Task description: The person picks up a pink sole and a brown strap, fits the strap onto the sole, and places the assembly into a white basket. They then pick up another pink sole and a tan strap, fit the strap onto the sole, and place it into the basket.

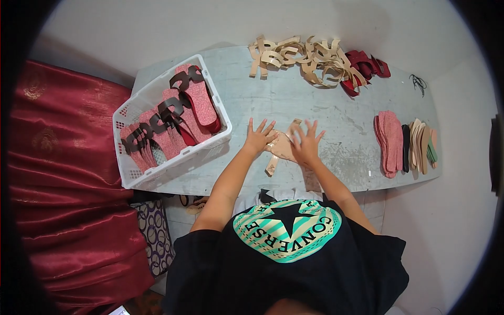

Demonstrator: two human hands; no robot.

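Observation:
A beige shoe sole (284, 149) lies flat on the table in front of me, with a tan strap (271, 166) sticking out from it toward my body. Another strap end (297, 122) shows at its far side. My left hand (259, 138) is open at the sole's left end, fingers spread and fingertips along its edge. Over the right part of the sole is my right hand (307, 145), its fingers apart and slightly blurred, hiding some of the piece beneath.
A white plastic basket (176, 163) at left holds pink slippers with dark straps. Cut tan straps (325, 63) and red straps (362, 65) are heaped at the back. Pink soles (388, 144) stand beside other soles (420, 142) at right, below black cords (418, 84).

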